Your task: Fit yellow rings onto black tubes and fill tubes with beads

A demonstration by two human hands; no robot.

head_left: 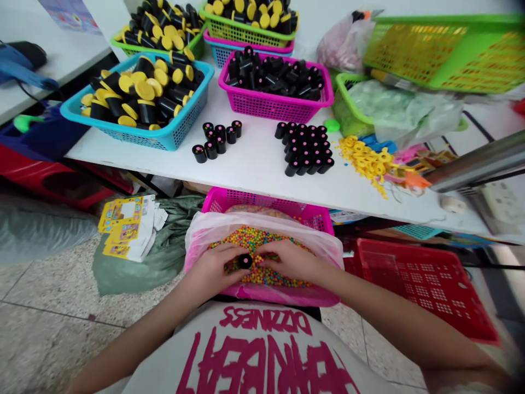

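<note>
My left hand (219, 269) grips a black cylinder (245, 261) with a pink dot inside, between thumb and fingers. Just right of it, my right hand (287, 260) has its thumb and fingers pinched together over small coloured balls (250, 238); what the fingertips hold is too small to make out. The balls fill a pink basket (213, 200) lined with a whitish plastic bag (332, 249), at my lap. On the white table (246, 164) ahead stand two groups of upright black cylinders, a loose one (210, 149) to the left and a tight block (307, 149) to the right.
A blue basket (172, 134) and a green basket (246, 34) hold black pieces with yellow caps. A magenta basket (279, 109) holds black cylinders. Yellow plastic parts (365, 156) lie on the right. A red crate (430, 284) is low right; printed cards (127, 224) lie low left.
</note>
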